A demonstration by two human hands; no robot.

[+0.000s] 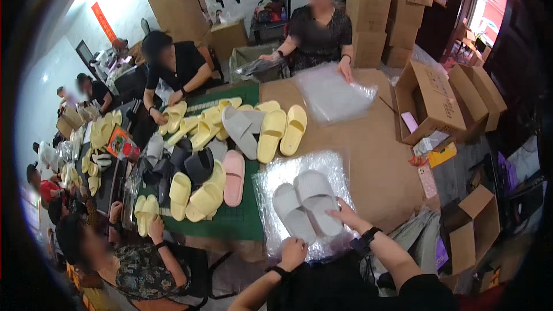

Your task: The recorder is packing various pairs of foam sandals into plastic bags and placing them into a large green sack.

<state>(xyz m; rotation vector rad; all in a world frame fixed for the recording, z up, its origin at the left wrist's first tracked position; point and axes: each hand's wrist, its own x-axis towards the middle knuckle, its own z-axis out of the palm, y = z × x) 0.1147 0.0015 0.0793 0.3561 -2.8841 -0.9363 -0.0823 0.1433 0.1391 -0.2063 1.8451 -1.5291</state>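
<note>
A pair of light grey slippers (318, 200) lies side by side, toes away from me, on a stack of shiny clear plastic bags (271, 196) at the table's near edge. My left hand (292, 253) is closed at the heel of the left slipper, its fingertips partly hidden. At the outer side of the right slipper, my right hand (347, 215) grips the edge near the heel. Just left of the bags, a pink slipper (234, 178) and several yellow slippers (271, 135) rest on a green cutting mat (242, 219), with grey and black ones among them.
Across the table a person (319, 29) touches a clear plastic sheet (337, 95). Two others, at the far left (178, 72) and near left (132, 259), handle yellow slippers. Open cardboard boxes (429, 103) stand at the right, beside a phone-like pink item (427, 181). Stacked cartons (368, 17) rise behind.
</note>
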